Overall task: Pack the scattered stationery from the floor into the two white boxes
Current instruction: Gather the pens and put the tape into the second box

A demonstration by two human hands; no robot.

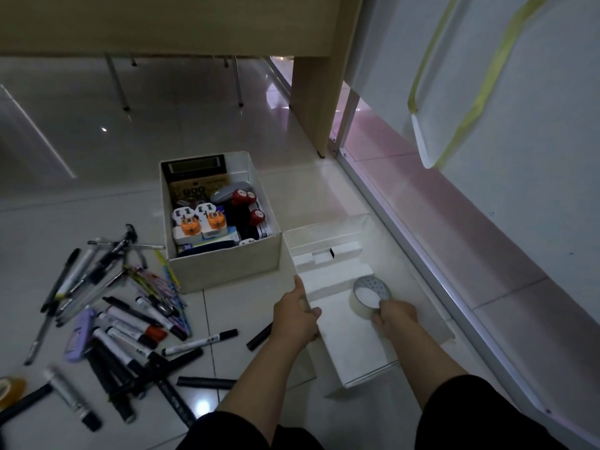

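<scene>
My right hand [394, 315] pinches a roll of tape [370, 295] by its rim, fingers curled round the near edge, and holds it inside the second white box [418, 280], the nearly empty one at about four o'clock from the first white box [224, 264]; my left hand [297, 316] grips this box's left wall, thumb over the top edge, to steady it.

The roll looks light and stiff, a hard ring that I judge will not crush or bend; its smooth side may be a little slippery, so a pinch through the hole and over the rim is the surest hold; laid flat it will stay put, stood on edge it could roll.

The box wall seems thin card; I expect it to flex if I squeeze, so I hold it lightly near the top; the first box, at twelve o'clock from my left hand, is already packed with plugs [198, 222], a calculator [194, 167] and other small things.

The pile of markers and pens [126, 323] lies at nine o'clock from my left hand, on the floor [227, 125]; these are light, rigid and round, apt to roll, so best gathered in bundles round their middles; another tape roll [11, 389] sits at the far left edge.
</scene>
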